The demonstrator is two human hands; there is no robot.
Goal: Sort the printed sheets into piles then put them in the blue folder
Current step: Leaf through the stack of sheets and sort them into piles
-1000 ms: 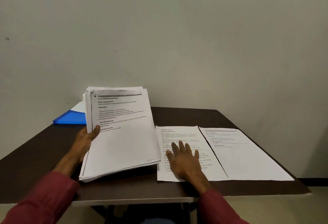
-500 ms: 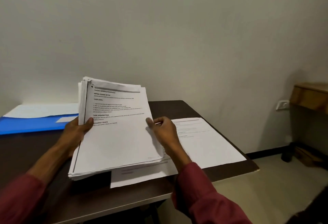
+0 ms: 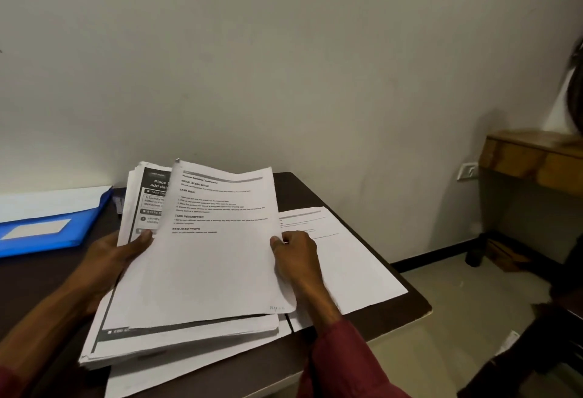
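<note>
Two hands share the work in the head view, the only one there is. The left hand (image 3: pixel 107 259) grips the stack of sheets (image 3: pixel 189 345) at its left edge, thumb pressed on top. It holds the stack tilted up toward the face, likely so the headings can be read. The right hand (image 3: pixel 296 260) pinches the right edge of the top sheet (image 3: pixel 214 271), thumb on the printed side. That sheet is slid rightward off the stack, probably bound for one of the piles.

Sorted sheets (image 3: pixel 353 271) lie flat on the dark table (image 3: pixel 299 186) to the right, within easy reach. Another sheet (image 3: pixel 189 377) shows under the stack's near edge. The blue folder (image 3: pixel 47 233) lies on the table at far left, well apart from the piles, with nothing from the stack in it yet.

Both hands' fingers are hidden under the paper. The folder is cut off by the left frame edge, and whether it is open I cannot tell. Small print is too blurred to read. A wooden side table (image 3: pixel 533 158) at right is partly out of frame.
</note>
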